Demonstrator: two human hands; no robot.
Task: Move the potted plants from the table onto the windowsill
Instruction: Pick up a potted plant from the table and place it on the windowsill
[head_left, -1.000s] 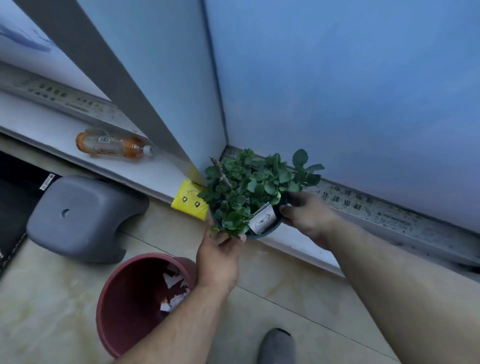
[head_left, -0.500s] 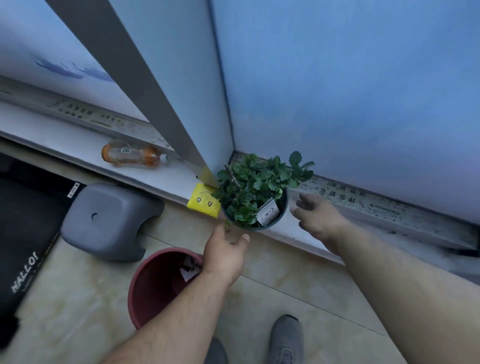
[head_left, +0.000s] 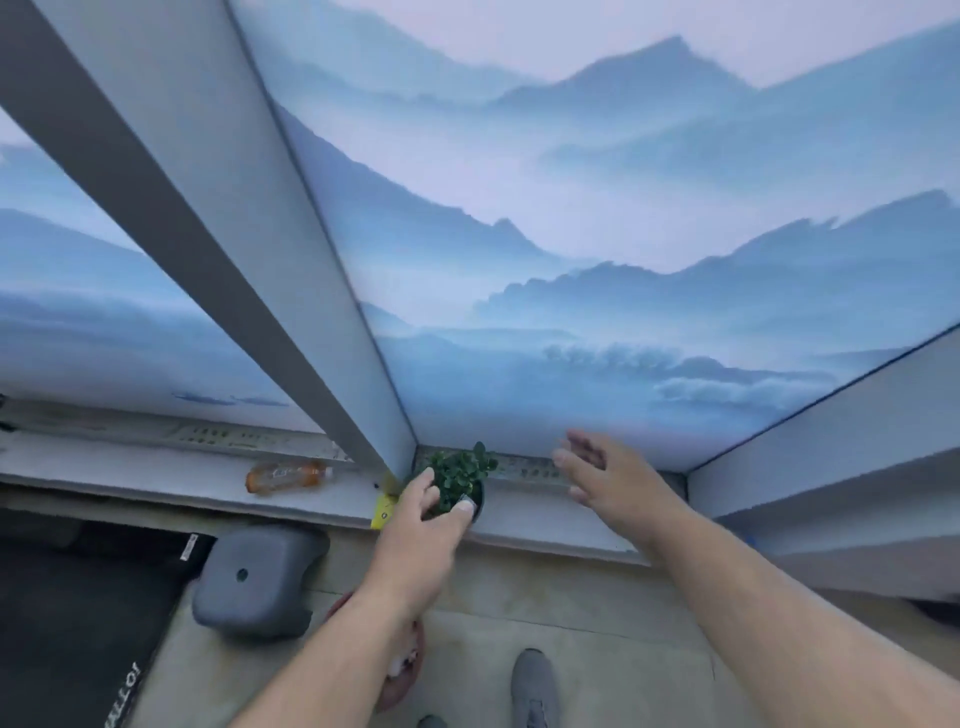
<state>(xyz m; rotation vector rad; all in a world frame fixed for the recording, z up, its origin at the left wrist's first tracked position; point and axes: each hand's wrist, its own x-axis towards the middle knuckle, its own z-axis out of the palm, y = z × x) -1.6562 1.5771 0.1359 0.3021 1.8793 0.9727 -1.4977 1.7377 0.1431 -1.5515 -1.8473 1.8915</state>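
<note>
A: Where does the plant sit?

B: The potted plant (head_left: 460, 475) stands upright on the windowsill (head_left: 545, 525), tucked into the corner where the window post (head_left: 291, 291) meets the pane, just beside a yellow sticker (head_left: 383, 512)

A: And the hands?

B: The left hand (head_left: 423, 525) is at the near rim of the pot, fingers loosely curved over the leaves and edge. I cannot tell whether it pinches the rim or only rests there, so I leave that grip undecided. The right hand (head_left: 605, 480) floats apart from the pot to its right, fingers spread and relaxed, holding nothing

A: How would it handle?

B: My guess is light: a small plastic pot, stiff enough at the wall, with soft leaves that bruise and loose soil that spills if tipped. Best taken low around the pot wall or under the rim, never by the stems, and kept level

A: Anything else nearby?

B: An orange drink bottle (head_left: 285, 475) lies on its side further left along the sill, well apart. On the floor below are a grey stool (head_left: 254, 584), a red bin (head_left: 402, 670) partly hidden by the left forearm, and a grey shoe (head_left: 535, 688)

A: So this pot looks placed?

B: I judge so; no counter is in view, so any remaining pots go unseen
</note>
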